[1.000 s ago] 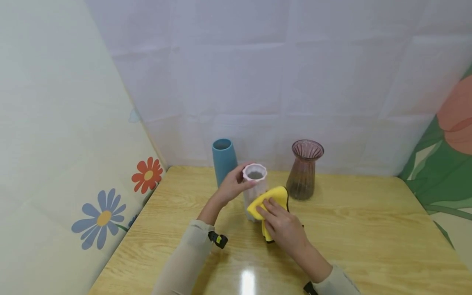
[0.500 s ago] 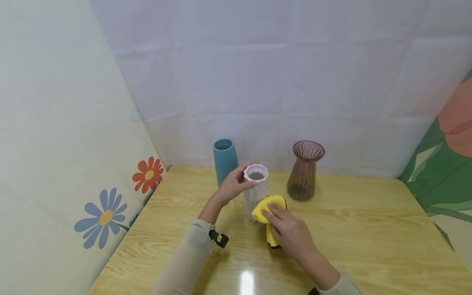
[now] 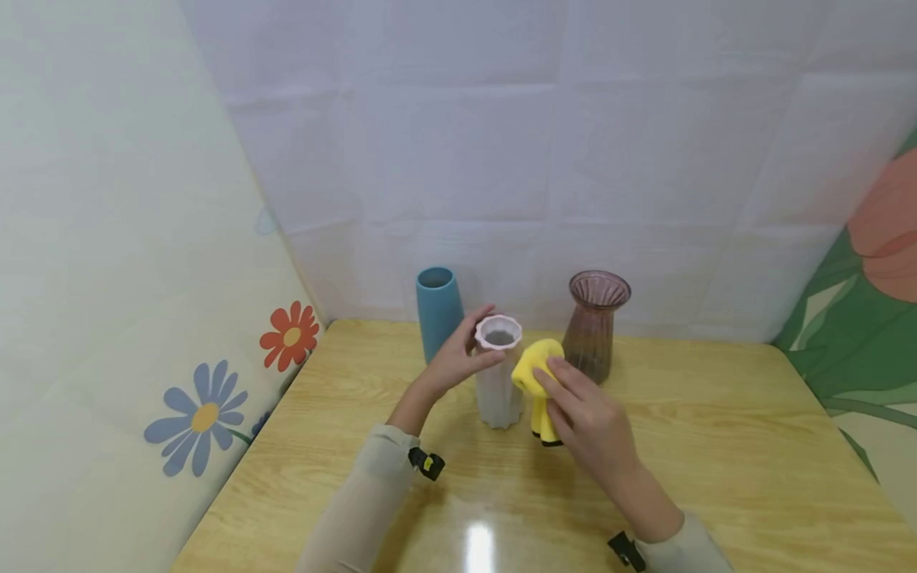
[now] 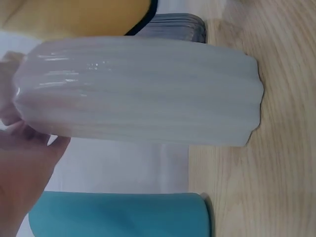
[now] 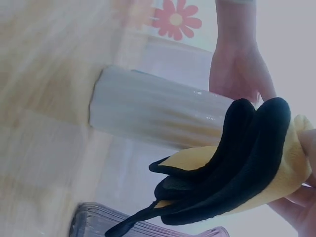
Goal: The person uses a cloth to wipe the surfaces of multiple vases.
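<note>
A pale, fluted vase with a scalloped rim stands upright on the wooden table. My left hand grips it just below the rim, thumb in front and fingers behind, partly hidden by the vase. A folded yellow cloth with black edging is pinched in my right hand, close to the vase's right side. Whether cloth and vase touch I cannot tell. In the right wrist view the cloth's black trim hangs in folds, with the vase behind it.
A blue vase stands behind my left hand. To the right, a purple ribbed glass vase is partly covered by my right hand and the cloth. A pale cloth backdrop rises behind the table.
My right hand has first dipped, then lifted the yellow cloth up and to the right, uncovering the vase's lower side. The left hand keeps its grip on the vase, nearly still.
</note>
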Demonstrator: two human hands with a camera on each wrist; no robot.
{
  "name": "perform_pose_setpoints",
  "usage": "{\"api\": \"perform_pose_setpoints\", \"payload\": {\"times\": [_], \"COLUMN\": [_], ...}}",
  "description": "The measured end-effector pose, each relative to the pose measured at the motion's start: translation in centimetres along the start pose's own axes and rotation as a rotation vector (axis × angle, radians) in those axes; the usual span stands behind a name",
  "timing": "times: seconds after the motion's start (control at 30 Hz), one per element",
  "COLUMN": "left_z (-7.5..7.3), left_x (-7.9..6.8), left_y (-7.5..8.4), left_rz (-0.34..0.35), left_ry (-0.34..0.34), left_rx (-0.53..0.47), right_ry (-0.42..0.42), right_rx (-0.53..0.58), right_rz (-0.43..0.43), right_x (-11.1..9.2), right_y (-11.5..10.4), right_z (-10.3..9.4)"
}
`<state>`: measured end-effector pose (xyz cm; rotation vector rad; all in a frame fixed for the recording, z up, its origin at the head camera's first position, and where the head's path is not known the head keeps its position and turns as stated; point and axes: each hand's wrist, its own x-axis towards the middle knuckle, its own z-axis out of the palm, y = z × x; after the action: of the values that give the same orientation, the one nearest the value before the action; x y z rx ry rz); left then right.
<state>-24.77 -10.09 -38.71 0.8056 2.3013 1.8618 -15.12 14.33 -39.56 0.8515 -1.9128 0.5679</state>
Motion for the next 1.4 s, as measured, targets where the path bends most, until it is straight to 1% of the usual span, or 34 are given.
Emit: {"api": "perform_pose_setpoints", "payload": {"times": [0.07,0.13,0.33,0.43,0.57,0.93,1.1,1.4], "left_z": [0.3,0.5,0.6,0.5,0.3,-0.1,-0.2,-0.2], "left_x": [0.1,0.2,0.5,0.6,0.5,0.5,0.7,0.7], "left_y": [0.0,-0.1,-0.2,-0.2,-0.2,-0.3,-0.5,-0.5], "left_rz": [0.007,0.017,0.034,0.039,0.033,0.047,0.06,0.1], "left_ry": [0.036,0.055,0.058,0.054,0.046,-0.002,-0.017,-0.024], "left_rx": [0.044,0.077,0.136,0.139,0.141,0.116,0.112,0.099], "right_ry": [-0.005,-0.015,-0.018,-0.01,-0.013,-0.049,-0.064,-0.08], "right_rx": [-0.004,-0.003,0.011,0.015,0.014,0.04,0.045,0.063], "right_rz": [-0.004,-0.009,-0.034,-0.046,-0.042,-0.028,-0.016,-0.024], "right_x": [0.3,0.5,1.0,0.9,0.7,0.0,-0.4,-1.0], "right_y": [0.3,0.6,1.2,1.4,1.5,1.1,1.0,0.2], "right_z": [0.0,0.1,1.0,1.6,2.1,3.3,3.8,4.3]}}
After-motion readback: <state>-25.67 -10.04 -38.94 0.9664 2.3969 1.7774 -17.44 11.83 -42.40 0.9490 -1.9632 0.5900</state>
